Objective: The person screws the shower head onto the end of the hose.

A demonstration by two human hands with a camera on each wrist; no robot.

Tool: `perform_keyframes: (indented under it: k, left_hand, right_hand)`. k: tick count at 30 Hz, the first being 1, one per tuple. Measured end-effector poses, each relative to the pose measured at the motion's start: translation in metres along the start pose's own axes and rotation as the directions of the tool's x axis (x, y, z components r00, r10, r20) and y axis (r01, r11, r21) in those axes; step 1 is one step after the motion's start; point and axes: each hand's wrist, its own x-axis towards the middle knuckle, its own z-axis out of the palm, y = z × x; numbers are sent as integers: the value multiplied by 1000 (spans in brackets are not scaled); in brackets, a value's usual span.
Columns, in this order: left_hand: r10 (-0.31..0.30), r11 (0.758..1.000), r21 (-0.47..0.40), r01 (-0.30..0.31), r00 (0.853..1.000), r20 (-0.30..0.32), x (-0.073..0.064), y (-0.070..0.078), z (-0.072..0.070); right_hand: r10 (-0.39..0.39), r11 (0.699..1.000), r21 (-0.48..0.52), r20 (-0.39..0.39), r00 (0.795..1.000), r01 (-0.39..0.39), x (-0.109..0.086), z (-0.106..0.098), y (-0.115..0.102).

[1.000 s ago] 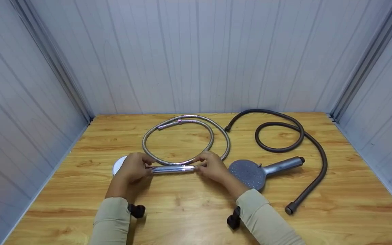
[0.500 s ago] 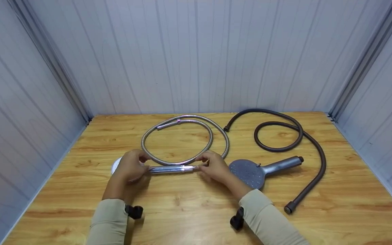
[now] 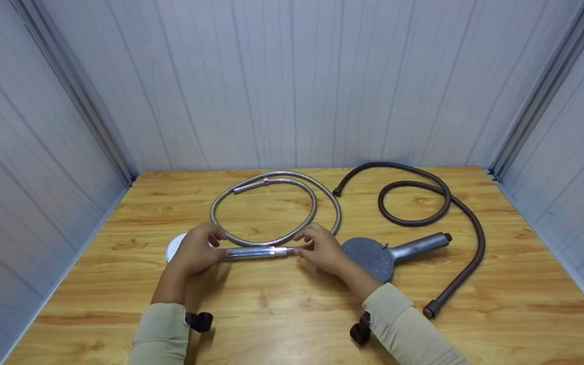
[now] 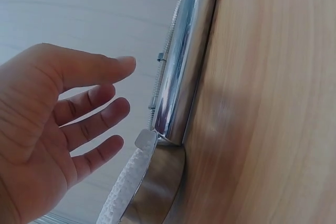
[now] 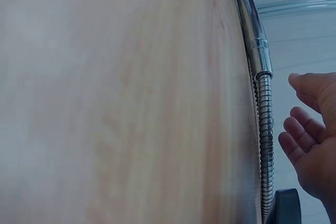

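Observation:
A chrome shower head (image 3: 254,252) with a white nozzle face (image 4: 125,184) lies on the wooden table. Its handle end meets a silver metal hose (image 5: 266,135), which loops behind it. Over the head end, my left hand (image 3: 196,248) hovers; in the left wrist view there is a gap between its loosely bent fingers (image 4: 100,114) and the handle. My right hand (image 3: 321,249) is near the joint of handle and hose. Seen from the right wrist, its relaxed fingers (image 5: 299,132) stand apart from the hose. Neither hand holds anything.
A grey shower head (image 3: 368,259) lies just right of my right hand, partly behind the forearm. Beyond it a dark hose (image 3: 477,228) curls over the right side of the table (image 3: 282,314). Pale panels (image 3: 292,86) enclose the back and sides.
Both hands have come off the chrome shower head and hose, fingers loosening. My right hand has shifted slightly right, showing more hose beside the handle end. The shower head stays nearly in place.

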Motion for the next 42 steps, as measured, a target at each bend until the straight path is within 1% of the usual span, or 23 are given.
perform_keyframes:
  k: [7, 11, 14, 18, 20, 24, 26, 29, 32, 37, 42]
  left_hand:
    - [39, 999, -24, -39, 999, -13, -6, 4, 6]
    - [55, 998, -20, -55, 998, -16, -9, 7, 11]
    - [78, 997, -23, -79, 997, -23, -11, 10, 14]
    - [108, 993, -45, -110, 993, -40, -13, 13, 19]
    - [112, 991, -63, -115, 993, -46, -14, 14, 22]
    - [96, 991, -87, -100, 994, -50, -15, 18, 26]
    - [84, 991, -96, -89, 995, -51, -16, 20, 28]
    - [80, 989, -119, -88, 994, -67, -16, 23, 31]
    - [90, 984, -143, -102, 992, -90, -17, 26, 34]
    - [120, 975, -168, -142, 984, -131, -18, 29, 39]
    - [166, 955, -218, -199, 973, -162, -19, 32, 43]
  right_hand:
    - [-44, 999, -26, -36, 998, 43, -3, 1, -1]
    - [-66, 998, -6, -44, 997, 66, -5, 1, -3]
    - [-77, 997, 20, -68, 995, 79, -7, 1, -5]
    - [-90, 995, 42, -89, 992, 94, -10, 0, -8]
    - [-104, 993, 41, -89, 991, 108, -12, 0, -8]
    - [-131, 990, 32, -87, 988, 134, -14, 0, -9]
    - [-133, 991, 13, -91, 987, 135, -15, 0, -11]
    - [-133, 991, -23, -103, 986, 131, -17, -1, -14]
    - [-133, 991, -44, -113, 985, 129, -20, -2, -15]
    - [-142, 990, -20, -107, 984, 141, -24, -2, -14]
    - [-156, 988, -10, -106, 982, 156, -27, -4, -13]
